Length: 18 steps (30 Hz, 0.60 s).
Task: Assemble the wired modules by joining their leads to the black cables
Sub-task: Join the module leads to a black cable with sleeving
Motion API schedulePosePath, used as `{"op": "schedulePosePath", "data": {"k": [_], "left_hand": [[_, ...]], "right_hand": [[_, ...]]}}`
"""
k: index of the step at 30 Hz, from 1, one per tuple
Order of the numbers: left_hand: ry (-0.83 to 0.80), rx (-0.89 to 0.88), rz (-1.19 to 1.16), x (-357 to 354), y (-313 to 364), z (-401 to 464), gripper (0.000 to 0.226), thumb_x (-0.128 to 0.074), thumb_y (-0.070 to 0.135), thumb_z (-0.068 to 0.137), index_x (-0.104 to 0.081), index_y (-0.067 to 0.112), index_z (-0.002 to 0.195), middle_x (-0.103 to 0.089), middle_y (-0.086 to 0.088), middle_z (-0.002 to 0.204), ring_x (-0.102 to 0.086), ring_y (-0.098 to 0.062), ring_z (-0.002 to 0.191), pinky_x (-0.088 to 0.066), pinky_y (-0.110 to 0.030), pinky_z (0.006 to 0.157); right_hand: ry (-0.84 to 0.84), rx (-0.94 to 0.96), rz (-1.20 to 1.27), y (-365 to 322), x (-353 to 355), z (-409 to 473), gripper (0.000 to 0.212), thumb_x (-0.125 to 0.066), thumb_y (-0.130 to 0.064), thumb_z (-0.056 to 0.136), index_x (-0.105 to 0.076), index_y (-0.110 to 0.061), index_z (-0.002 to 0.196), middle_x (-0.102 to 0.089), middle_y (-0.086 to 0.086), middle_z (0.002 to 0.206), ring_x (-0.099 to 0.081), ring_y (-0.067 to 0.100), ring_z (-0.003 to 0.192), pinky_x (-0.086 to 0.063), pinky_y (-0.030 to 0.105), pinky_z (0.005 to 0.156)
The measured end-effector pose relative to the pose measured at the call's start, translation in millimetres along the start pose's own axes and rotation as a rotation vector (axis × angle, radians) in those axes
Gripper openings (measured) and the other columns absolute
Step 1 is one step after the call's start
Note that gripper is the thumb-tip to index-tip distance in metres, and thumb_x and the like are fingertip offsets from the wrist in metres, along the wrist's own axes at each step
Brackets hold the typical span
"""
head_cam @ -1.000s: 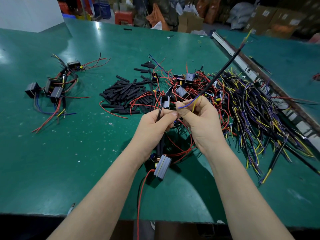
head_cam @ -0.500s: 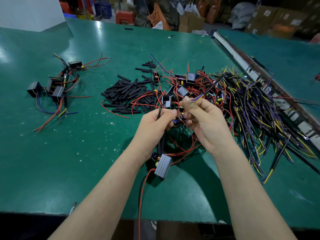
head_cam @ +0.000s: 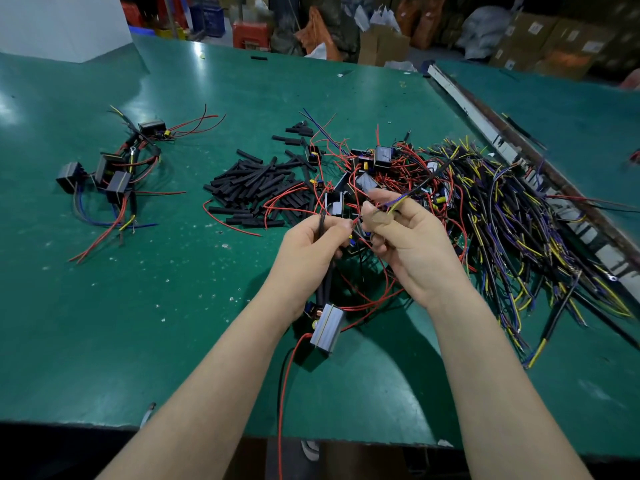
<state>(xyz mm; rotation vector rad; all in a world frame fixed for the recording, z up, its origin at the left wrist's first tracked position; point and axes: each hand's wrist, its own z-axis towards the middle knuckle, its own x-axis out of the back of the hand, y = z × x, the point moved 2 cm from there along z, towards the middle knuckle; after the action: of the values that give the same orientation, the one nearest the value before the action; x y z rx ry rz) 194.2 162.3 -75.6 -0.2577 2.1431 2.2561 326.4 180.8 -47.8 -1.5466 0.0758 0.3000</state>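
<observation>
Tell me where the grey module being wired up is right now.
In the head view the grey module hangs low at centre, just below the left hand, which grips its black leads, above the green table near its front edge.

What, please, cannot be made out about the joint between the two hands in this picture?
Head view only:
- Whether the red lead and the black cable ends touch: hidden by the left hand and right hand.
- The cable's blue and yellow wire tips: blurred.
- Labels on the grey module: too small.
</observation>
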Motion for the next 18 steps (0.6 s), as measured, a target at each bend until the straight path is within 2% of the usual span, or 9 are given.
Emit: {"op": "schedulePosePath", "data": {"k": [3, 6, 9, 13, 16, 18], "left_hand": [[-0.002, -0.05, 0.03, 0.7, 0.4, -0.4, 0.016, -0.061, 0.021, 0.091, -0.062, 0.026, 0.076, -0.055, 0.019, 0.058, -0.047, 0.001, 0.054, -0.041, -0.011, 0.055], [0.008, -0.141, 0.103, 0.7, 1.5, -1.0, 0.014, -0.061, 0.019, 0.091, -0.061, 0.025, 0.078, -0.055, 0.02, 0.061, -0.046, -0.001, 0.061, -0.041, -0.012, 0.061], [0.023, -0.174, 0.147, -1.1, 2.0, -2.0, 0.013, -0.058, 0.021, 0.093, -0.059, 0.024, 0.081, -0.056, 0.017, 0.067, -0.048, -0.002, 0.064, -0.041, -0.015, 0.064], [0.058, -0.117, 0.13, -2.0, 2.8, 0.4, 0.016, -0.049, 0.025, 0.097, -0.054, 0.022, 0.083, -0.054, 0.012, 0.073, -0.047, 0.005, 0.057, -0.039, -0.01, 0.06], [0.041, -0.069, 0.079, -3.3, 2.0, 0.2, 0.022, -0.048, 0.031, 0.098, -0.052, 0.018, 0.082, -0.056, 0.006, 0.077, -0.05, -0.001, 0.064, -0.042, -0.02, 0.07], [0.019, -0.05, 0.049, -3.1, 2.7, -1.3, 0.022, -0.05, 0.031, 0.098, -0.054, 0.015, 0.083, -0.057, 0.001, 0.079, -0.052, -0.008, 0.072, -0.045, -0.026, 0.075]], "right_hand": [[0.025, 0.025, -0.004, -0.1, 1.5, 0.7, 0.026, -0.075, -0.024, 0.068, -0.06, -0.018, 0.088, -0.065, -0.006, 0.065, -0.053, 0.004, 0.052, -0.04, 0.014, 0.05], [-0.016, 0.008, -0.017, 1.3, 2.2, 1.0, 0.021, -0.076, -0.026, 0.066, -0.064, -0.017, 0.081, -0.065, -0.006, 0.065, -0.051, 0.004, 0.051, -0.041, 0.013, 0.048], [-0.027, -0.004, -0.154, 4.4, 2.6, 0.8, 0.023, -0.078, -0.03, 0.067, -0.066, -0.016, 0.081, -0.064, -0.003, 0.064, -0.05, 0.005, 0.051, -0.039, 0.013, 0.045], [-0.067, 0.066, -0.348, 5.3, 0.7, 0.2, 0.024, -0.072, -0.04, 0.07, -0.065, -0.021, 0.084, -0.058, 0.007, 0.07, -0.055, 0.003, 0.052, -0.037, 0.015, 0.043], [-0.15, 0.086, -0.439, 3.9, -1.1, -1.7, 0.023, -0.071, -0.041, 0.069, -0.066, -0.026, 0.087, -0.054, 0.014, 0.07, -0.054, 0.003, 0.051, -0.038, 0.015, 0.043], [-0.191, 0.079, -0.469, 4.1, -1.4, -2.7, 0.02, -0.074, -0.034, 0.072, -0.065, -0.029, 0.089, -0.053, 0.005, 0.06, -0.052, 0.003, 0.049, -0.038, 0.015, 0.043]]}}
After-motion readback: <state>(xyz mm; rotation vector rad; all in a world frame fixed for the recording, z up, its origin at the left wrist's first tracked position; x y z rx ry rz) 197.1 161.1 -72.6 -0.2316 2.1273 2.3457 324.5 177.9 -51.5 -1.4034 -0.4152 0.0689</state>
